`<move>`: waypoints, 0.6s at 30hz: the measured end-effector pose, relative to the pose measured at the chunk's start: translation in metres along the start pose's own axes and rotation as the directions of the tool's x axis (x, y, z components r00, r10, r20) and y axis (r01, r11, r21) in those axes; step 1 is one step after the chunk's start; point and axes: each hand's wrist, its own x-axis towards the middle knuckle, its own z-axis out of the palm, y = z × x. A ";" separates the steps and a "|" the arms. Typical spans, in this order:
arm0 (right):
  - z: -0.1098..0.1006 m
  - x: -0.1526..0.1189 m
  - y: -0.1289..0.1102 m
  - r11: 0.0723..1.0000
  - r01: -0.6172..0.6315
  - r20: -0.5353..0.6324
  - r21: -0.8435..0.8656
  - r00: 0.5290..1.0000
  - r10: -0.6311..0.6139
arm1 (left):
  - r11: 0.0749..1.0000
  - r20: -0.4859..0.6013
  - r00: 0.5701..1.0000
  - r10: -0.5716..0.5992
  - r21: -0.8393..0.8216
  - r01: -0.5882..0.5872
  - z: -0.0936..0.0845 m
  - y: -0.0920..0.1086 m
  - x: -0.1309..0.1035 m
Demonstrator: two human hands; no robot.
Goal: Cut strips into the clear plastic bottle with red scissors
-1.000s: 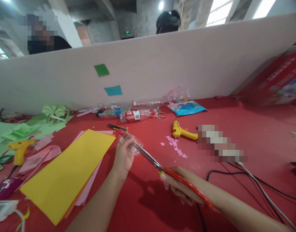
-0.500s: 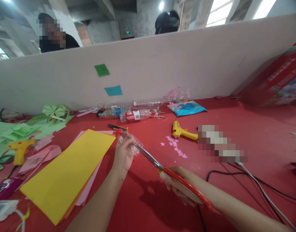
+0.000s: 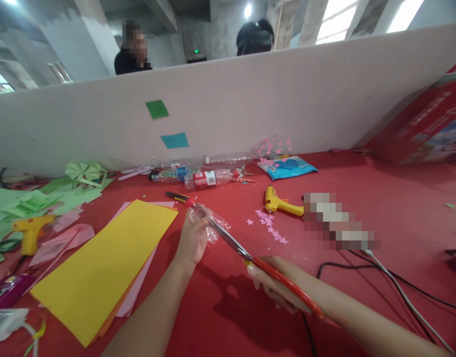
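Observation:
My left hand (image 3: 195, 234) is closed around a clear plastic bottle piece (image 3: 219, 223) with a red cap, held above the red table. My right hand (image 3: 276, 282) grips a pair of scissors (image 3: 246, 255) with red handles. The scissor blades reach up and left onto the clear plastic beside my left fingers; I cannot tell exactly where the tips lie. Behind the cap is a utility knife (image 3: 175, 196). Pink paper stars (image 3: 270, 225) lie to the right of the blades, and yellow paper sheets (image 3: 108, 267) are left of my left forearm.
Bottles (image 3: 205, 179) and a blue packet (image 3: 289, 167) lie along the white partition (image 3: 228, 109). A yellow glue gun (image 3: 283, 203) rests on the right, another glue gun (image 3: 32, 230) on the left. Cables (image 3: 361, 267) cross the right side. Green paper (image 3: 34, 201) is heaped at left.
My left hand and the bottle piece have shifted slightly right and tilted, with the cap now further right. The scissors have barely moved. A person behind the partition has moved right.

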 end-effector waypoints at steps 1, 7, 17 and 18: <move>0.001 0.001 0.001 1.000 -0.013 -0.007 0.007 1.000 0.013 | 1.000 0.007 1.000 -0.004 0.002 0.004 0.000 0.000 -0.001; 0.004 0.005 0.005 0.990 -0.087 -0.004 0.112 0.996 0.088 | 1.000 -0.014 1.000 -0.009 -0.005 0.009 -0.001 -0.001 0.000; 0.005 0.002 -0.001 0.997 -0.062 -0.017 0.051 0.998 0.063 | 1.000 -0.008 1.000 -0.003 0.011 0.003 -0.003 -0.002 0.001; 0.005 0.002 0.000 0.996 -0.058 -0.006 0.072 0.998 0.059 | 1.000 -0.011 1.000 0.003 0.005 -0.003 -0.002 -0.001 0.001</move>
